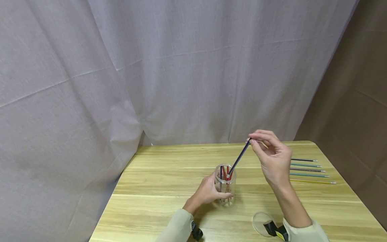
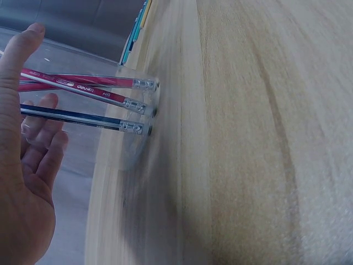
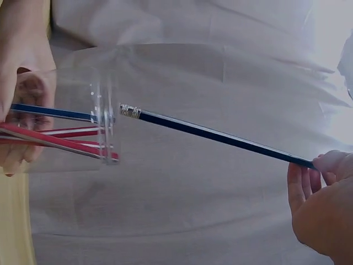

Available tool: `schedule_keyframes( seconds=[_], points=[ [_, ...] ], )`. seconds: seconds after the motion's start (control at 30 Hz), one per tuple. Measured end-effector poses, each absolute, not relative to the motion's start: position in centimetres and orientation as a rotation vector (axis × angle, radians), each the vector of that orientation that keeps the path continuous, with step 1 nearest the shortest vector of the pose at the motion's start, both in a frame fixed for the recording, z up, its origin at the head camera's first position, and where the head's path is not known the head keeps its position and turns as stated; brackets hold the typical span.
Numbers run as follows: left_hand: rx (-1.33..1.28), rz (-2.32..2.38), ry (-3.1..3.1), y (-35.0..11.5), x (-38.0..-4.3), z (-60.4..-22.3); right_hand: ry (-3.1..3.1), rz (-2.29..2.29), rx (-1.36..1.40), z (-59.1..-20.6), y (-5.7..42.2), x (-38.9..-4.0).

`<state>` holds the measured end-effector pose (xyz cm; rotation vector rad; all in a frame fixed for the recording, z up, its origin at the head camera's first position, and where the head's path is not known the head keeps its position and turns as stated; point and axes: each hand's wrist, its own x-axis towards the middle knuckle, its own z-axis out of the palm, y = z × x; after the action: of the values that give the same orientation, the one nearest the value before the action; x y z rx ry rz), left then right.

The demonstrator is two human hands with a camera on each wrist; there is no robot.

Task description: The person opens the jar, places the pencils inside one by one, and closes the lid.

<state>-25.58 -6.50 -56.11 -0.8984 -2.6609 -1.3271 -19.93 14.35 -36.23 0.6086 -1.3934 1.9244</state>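
My left hand (image 1: 208, 191) grips a clear jar (image 1: 231, 190) standing on the table, thumb on the near side. Inside it, red pencils (image 2: 105, 81) and one dark blue pencil (image 2: 74, 116) stand leaning, eraser ends down. Above and right of the jar, my right hand (image 1: 275, 161) pinches another dark blue pencil (image 1: 240, 157) by its far end. That pencil slants down with its eraser end at the jar's mouth (image 3: 107, 124); whether the eraser is just inside the rim I cannot tell.
Several pencils (image 1: 309, 175), dark, green and yellow, lie in a row at the table's right, partly hidden by my right hand. A clear round lid (image 1: 254, 226) lies near my right wrist. Behind the wooden table (image 1: 163, 174) hangs a grey curtain (image 1: 193, 84).
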Motion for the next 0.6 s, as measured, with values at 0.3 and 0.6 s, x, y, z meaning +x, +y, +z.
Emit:
schedule_keyframes(
  seconds=[0.3, 0.6],
  points=[
    [-0.916, -1.329, -2.636, -6.5, -25.7, -56.3, -1.687, 1.841, 0.42, -38.8, 13.6, -21.3],
    [-0.921, -1.334, -2.625, -6.5, -25.7, -56.3, -1.868, 1.781, 0.348, -42.3, 13.1, -21.8]
  ],
)
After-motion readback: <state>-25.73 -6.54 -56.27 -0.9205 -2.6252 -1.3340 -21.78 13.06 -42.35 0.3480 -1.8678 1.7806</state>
